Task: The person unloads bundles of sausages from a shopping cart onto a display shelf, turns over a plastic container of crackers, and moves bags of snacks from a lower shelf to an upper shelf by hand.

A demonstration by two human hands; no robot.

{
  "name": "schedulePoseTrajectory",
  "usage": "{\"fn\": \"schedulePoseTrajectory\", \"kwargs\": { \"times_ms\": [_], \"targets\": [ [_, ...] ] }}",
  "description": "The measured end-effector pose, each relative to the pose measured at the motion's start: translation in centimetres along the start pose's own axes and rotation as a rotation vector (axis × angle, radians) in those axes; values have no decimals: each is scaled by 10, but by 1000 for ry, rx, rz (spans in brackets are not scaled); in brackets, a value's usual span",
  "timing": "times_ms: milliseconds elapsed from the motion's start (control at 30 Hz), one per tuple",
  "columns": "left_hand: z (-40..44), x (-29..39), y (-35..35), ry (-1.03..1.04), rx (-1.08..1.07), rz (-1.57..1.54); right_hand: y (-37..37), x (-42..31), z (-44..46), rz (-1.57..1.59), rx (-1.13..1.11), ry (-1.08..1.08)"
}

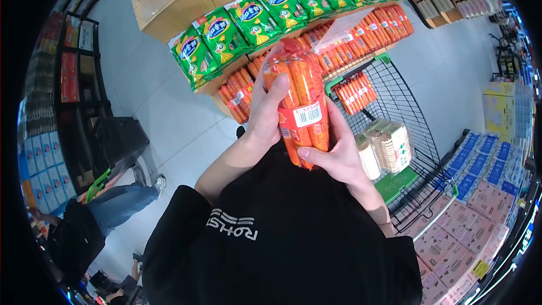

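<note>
One orange-red, plastic-wrapped bundle of long sticks (296, 87) is grasped by the fingers of left hand (267, 108) and right hand (337, 155), near a green-trimmed black wire cart (407, 117).

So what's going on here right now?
A person in a store is holding a pack of orange-red wrapped sticks in both hands, the left hand on one side and the right hand lower on the other, barcode label facing up. Beside them, a shopping cart holds a similar red pack and some pale packages. Green bags line the display ahead.
</note>
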State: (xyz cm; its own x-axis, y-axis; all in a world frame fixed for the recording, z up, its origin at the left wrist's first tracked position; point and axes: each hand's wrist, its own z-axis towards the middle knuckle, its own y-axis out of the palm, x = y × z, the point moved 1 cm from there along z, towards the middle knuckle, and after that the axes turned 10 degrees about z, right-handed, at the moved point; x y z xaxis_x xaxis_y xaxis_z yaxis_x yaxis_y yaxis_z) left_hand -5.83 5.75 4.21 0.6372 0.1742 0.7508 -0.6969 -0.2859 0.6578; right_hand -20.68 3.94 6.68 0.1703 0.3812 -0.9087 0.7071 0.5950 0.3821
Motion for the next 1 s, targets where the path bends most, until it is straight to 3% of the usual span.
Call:
{"fn": "schedulePoseTrajectory", "kwargs": {
  "times_ms": [200,500,700,1000],
  "targets": [
    [3,-8,-7,-1,-22,-87,-2,1,2,-186,24,-53],
    [12,-14,-4,-11,49,-93,-11,6,7,-45,-60,-60],
    [14,-14,9,67,56,8,-18,3,6,-259,-29,-97],
    [18,-28,1,-18,98,19,-26,8,13,-80,-9,-12]
  ]
}}
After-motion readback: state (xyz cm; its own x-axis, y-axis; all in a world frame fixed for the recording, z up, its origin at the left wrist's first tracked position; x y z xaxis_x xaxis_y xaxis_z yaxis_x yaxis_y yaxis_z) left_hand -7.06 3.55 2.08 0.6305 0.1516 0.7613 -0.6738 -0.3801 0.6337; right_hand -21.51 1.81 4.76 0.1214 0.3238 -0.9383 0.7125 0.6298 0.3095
